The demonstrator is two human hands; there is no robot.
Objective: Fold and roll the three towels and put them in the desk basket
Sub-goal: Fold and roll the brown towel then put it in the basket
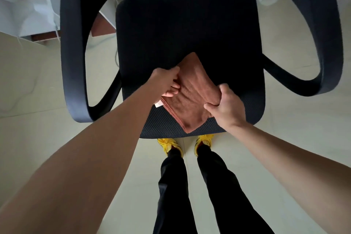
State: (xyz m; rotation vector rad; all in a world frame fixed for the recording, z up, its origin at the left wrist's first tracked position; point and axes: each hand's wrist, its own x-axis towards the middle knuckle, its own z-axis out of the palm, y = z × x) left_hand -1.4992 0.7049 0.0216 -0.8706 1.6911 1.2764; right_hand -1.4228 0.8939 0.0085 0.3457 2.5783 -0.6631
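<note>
Folding brown towel [191,97] on near half of black chair seat [182,30].
Left hand [168,83] closed on towel's left edge, fingers curled into the cloth; towel flat, already doubled, near corner at seat's front lip; right hand [227,106] pinching right edge. Risk: uneven pull skews fold, or towel slides off near lip to floor. No basket visible.

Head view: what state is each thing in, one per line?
Brown towel: folded flat, not rolled, lying on the chair seat.
Left hand: pinching the towel's left edge.
Right hand: gripping the towel's right edge.
Chair seat: holds only this towel.
</note>
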